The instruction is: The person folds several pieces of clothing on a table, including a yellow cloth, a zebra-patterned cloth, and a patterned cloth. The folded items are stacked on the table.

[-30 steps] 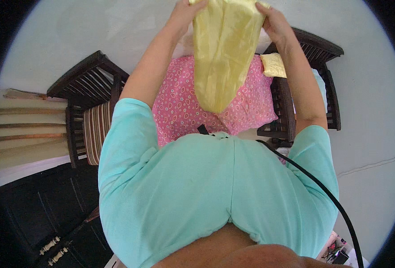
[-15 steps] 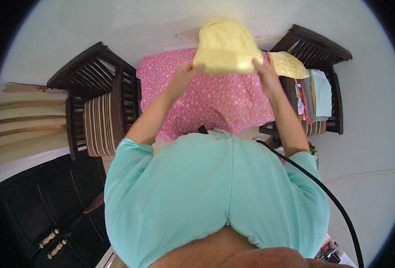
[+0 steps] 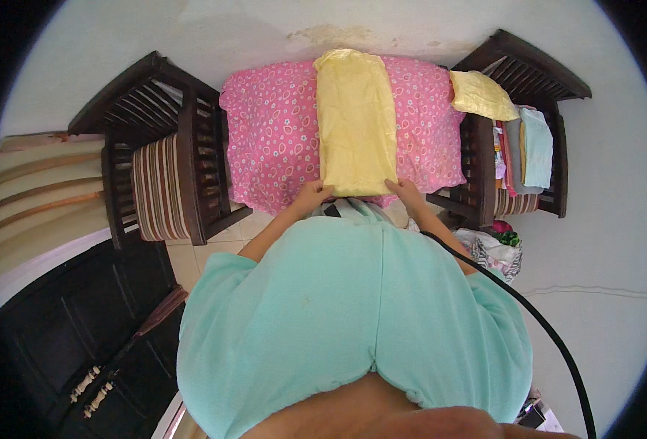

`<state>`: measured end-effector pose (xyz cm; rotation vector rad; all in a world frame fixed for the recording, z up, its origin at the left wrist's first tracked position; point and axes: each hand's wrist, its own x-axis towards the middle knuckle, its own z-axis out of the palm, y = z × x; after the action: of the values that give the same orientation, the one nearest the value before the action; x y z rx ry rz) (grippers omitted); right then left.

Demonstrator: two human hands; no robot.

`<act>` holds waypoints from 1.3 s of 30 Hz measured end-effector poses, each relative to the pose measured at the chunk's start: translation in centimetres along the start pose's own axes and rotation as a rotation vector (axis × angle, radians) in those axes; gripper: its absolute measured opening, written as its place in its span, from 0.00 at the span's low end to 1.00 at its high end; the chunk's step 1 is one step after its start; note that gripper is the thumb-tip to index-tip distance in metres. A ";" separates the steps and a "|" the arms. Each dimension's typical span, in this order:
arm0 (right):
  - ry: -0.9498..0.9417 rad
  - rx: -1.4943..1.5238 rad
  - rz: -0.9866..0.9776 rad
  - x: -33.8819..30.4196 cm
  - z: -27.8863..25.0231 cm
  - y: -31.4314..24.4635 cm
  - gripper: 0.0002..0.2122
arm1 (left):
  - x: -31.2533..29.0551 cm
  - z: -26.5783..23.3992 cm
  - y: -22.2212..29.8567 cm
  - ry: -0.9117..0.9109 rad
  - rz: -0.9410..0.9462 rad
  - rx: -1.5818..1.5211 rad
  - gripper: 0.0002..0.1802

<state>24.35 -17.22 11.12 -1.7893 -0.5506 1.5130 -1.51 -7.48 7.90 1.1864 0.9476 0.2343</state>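
Note:
A long strip of yellow cloth (image 3: 356, 121) lies down the middle of a table spread with a pink patterned cover (image 3: 272, 132). My left hand (image 3: 312, 196) pinches the near left corner of the cloth. At the near right corner, my right hand (image 3: 409, 194) is closed on the same cloth. Between the two hands the near edge is stretched fairly straight, close to my body. The far end of the cloth reaches almost to the wall.
Dark wooden armchairs stand at the left (image 3: 164, 157) and right (image 3: 536, 95). Folded clothes (image 3: 537, 150) are stacked on the right chair, with another yellow cloth (image 3: 483, 95) over its arm. A black cable (image 3: 528, 311) runs down my right side.
The yellow cloth was lifted near the wall in a short bundle. Both hands have drawn back toward my body, and it now lies stretched out along the pink cover.

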 end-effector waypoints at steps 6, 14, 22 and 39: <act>-0.158 -0.286 0.048 1.3 -1.7 5.9 0.14 | -2.7 0.7 -0.9 -0.026 -0.163 0.295 0.16; -0.124 -0.086 0.076 -0.5 0.0 10.6 0.13 | -1.8 0.3 -8.2 -0.150 -0.150 0.299 0.15; -0.018 -0.179 -0.004 3.6 0.0 15.8 0.12 | 9.2 -5.3 2.7 0.364 0.007 0.209 0.15; 0.095 -0.408 0.011 4.5 2.5 17.3 0.17 | 26.5 -11.3 9.8 0.677 0.129 0.689 0.20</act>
<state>20.75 -24.63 -4.90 -2.1600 -0.8501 1.3840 9.45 20.37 2.41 1.8585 1.6221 0.4507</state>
